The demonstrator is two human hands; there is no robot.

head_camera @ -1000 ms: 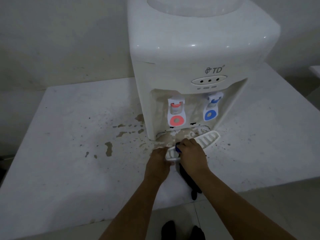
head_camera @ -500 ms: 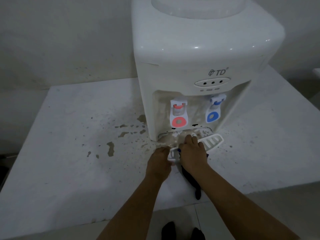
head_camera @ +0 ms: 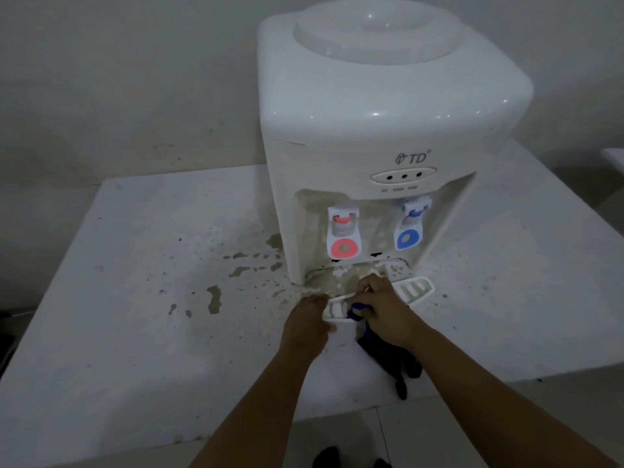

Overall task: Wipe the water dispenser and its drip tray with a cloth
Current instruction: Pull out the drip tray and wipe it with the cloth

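both hands grip drip tray [head_camera: 413, 290]; right holds cloth [head_camera: 388, 352]

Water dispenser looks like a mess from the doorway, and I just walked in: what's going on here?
A person is cleaning the dispenser, which stands on a stained white table. The slotted drip tray sits pulled out, askew, in front of the dispenser's base. The left hand holds the tray's near end, while the right hand grips a dark blue cloth against the tray, the rest of it trailing toward the table's edge. Brown stains remain on the table and in the tap recess.
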